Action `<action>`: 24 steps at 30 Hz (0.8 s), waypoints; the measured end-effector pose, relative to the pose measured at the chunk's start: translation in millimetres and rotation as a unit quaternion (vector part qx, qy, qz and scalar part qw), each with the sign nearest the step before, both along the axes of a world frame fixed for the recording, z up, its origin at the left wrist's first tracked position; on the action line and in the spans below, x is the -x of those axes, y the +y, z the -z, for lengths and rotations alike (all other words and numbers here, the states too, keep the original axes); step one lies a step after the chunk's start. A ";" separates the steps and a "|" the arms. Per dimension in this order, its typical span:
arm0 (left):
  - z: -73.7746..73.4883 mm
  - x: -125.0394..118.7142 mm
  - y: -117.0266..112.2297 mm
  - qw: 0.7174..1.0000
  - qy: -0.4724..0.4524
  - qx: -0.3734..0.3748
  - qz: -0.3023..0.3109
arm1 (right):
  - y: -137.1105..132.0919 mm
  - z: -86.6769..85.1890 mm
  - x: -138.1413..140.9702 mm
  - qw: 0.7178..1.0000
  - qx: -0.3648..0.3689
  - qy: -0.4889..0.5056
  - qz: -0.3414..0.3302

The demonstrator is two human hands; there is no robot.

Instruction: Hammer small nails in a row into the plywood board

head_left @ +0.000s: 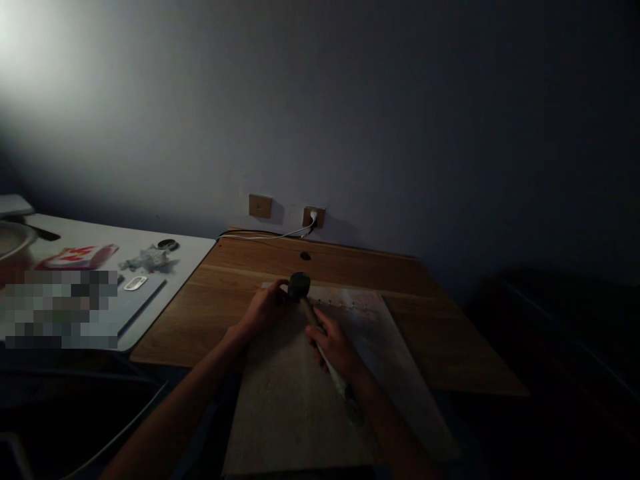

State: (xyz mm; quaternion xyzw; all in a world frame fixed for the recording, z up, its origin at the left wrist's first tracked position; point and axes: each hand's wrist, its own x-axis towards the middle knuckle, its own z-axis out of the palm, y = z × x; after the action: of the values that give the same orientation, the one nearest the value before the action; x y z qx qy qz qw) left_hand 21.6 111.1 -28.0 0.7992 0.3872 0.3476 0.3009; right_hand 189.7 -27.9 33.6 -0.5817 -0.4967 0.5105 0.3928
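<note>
Right hand [334, 343] grips dark-headed, wooden-handled hammer [299, 285] over pale wooden board [280, 400] | left hand [264, 308] board's far-left, hold unclear | shiny studs [341, 305] apparently set far-side; remainder unclear

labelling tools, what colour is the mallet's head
The mallet's head looks near-black, best seen in the head view.

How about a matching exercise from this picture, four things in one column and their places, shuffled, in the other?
Things
1. hammer
2. pale board
3. white plug
4. crumpled wrapping

Places
A. plugged into the right-hand wall outlet
B. lying on the white table
C. gripped in the right hand
D. lying on the wooden table, jutting past its near edge

Right pairs: 1-C, 2-D, 3-A, 4-B
</note>
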 end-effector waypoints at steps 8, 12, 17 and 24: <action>0.0 0.1 0.6 1.000 0.000 -0.002 -0.005 | 1.4 6.0 1.4 1.000 0.004 -0.013 0.000; -1.9 -0.7 0.4 1.000 0.001 -0.003 -0.009 | 1.4 7.7 2.3 1.000 -0.003 -0.009 -0.003; 1.0 0.8 1.0 1.000 -0.004 -0.013 0.000 | -0.7 7.6 1.5 1.000 0.007 -0.009 0.000; 4.6 0.3 4.2 0.999 0.038 -0.026 0.011 | -49.7 7.2 -17.9 0.987 0.036 0.088 0.133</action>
State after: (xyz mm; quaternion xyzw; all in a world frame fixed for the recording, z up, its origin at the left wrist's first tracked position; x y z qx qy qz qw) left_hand 21.3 115.3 -32.6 0.8235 0.3807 0.3233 0.2691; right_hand 207.6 -77.6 26.3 -0.6096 -0.3596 0.5200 0.4782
